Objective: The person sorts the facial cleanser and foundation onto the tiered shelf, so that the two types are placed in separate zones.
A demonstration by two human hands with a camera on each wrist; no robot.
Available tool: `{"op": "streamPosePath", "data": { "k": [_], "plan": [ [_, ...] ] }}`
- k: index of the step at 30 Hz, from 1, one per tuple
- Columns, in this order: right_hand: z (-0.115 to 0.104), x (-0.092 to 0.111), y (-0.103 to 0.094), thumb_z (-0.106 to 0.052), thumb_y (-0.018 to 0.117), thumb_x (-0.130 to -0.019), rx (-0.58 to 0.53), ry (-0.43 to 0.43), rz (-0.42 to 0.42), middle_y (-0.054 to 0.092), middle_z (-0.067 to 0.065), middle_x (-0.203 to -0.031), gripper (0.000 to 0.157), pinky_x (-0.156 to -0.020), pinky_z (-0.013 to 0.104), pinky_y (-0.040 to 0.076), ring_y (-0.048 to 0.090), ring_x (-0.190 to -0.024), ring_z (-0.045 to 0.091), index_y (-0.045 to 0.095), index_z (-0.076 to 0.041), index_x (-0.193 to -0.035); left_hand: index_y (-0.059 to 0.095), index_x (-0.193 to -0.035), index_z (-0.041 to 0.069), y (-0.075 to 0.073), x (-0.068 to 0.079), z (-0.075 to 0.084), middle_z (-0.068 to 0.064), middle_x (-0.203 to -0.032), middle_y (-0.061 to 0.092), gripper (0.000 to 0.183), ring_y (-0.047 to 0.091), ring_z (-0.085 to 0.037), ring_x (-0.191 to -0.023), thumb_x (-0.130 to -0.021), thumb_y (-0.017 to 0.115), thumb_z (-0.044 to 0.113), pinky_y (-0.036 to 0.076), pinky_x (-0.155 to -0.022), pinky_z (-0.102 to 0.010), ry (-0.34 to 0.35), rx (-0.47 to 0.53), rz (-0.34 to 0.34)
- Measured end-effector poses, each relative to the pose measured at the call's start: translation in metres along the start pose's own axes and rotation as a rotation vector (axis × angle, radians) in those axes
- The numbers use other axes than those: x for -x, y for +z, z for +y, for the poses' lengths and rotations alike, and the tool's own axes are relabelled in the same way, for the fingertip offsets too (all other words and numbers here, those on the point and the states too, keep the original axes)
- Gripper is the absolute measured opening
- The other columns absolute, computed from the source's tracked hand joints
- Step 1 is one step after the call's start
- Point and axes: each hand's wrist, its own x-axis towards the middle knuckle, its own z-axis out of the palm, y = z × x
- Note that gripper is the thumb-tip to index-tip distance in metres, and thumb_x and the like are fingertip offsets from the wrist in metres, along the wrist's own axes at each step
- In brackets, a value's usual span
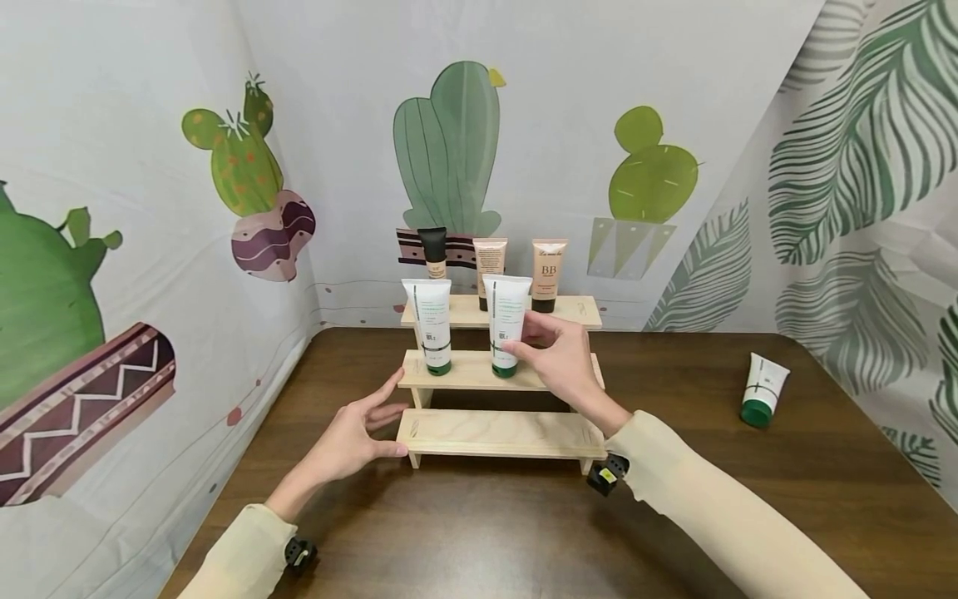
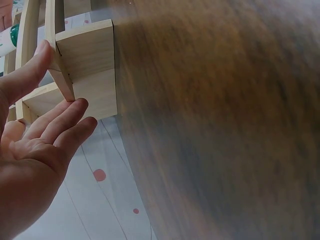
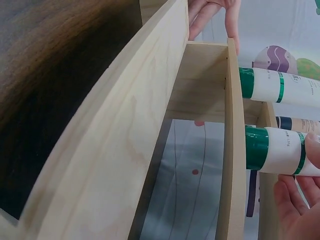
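A three-step wooden display stand [image 1: 494, 434] stands on the table. On its middle step, my right hand [image 1: 565, 353] pinches a white tube [image 1: 506, 320] with a green cap, thumb in front and fingers at its side. The right wrist view shows this tube's green cap [image 3: 256, 147] right at the step's surface. A matching white tube [image 1: 430, 320] stands cap-down to its left. My left hand [image 1: 352, 437] rests against the stand's left end, thumb at the bottom step's edge and fingers [image 2: 75, 107] fairly straight along the wooden side.
On the top step stand a black-topped tube [image 1: 433, 248] and two beige tubes, one marked BB [image 1: 550, 270]. Another white tube [image 1: 765, 387] with a green cap is on the brown table [image 1: 696, 466] at the right. A cactus-print cloth [image 1: 554, 125] hangs behind.
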Motion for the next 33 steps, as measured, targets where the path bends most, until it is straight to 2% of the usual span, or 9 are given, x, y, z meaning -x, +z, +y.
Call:
{"op": "streamPosePath", "data": {
  "k": [14,33],
  "plan": [
    [0.0007,-0.0016,0.0065,-0.011,0.092,-0.084,-0.013,-0.003,-0.03,0.079,0.012,-0.103,0.051,-0.09,0.044,0.06,0.076,-0.095,0.027,0.074,-0.003,-0.131,0.027,-0.169,0.031,-0.0002,0.0003,-0.002,-0.029,-0.148,0.055,0.114,0.059,-0.042,-0.131,-0.079,0.09,-0.002,0.05,-0.103,-0.057,-0.003,0.001,-0.002],
    [0.0009,-0.0029,0.0035,-0.011,0.091,-0.085,-0.034,-0.003,-0.07,0.079,0.012,-0.104,0.05,-0.092,0.045,0.059,0.076,-0.098,0.028,0.074,-0.004,-0.132,0.027,-0.169,0.032,-0.0004,-0.0013,-0.0014,-0.032,-0.148,0.053,0.115,0.059,-0.043,-0.131,-0.08,0.09,-0.002,0.049,-0.104,-0.057,-0.004,0.002,-0.003]
  ]
}}
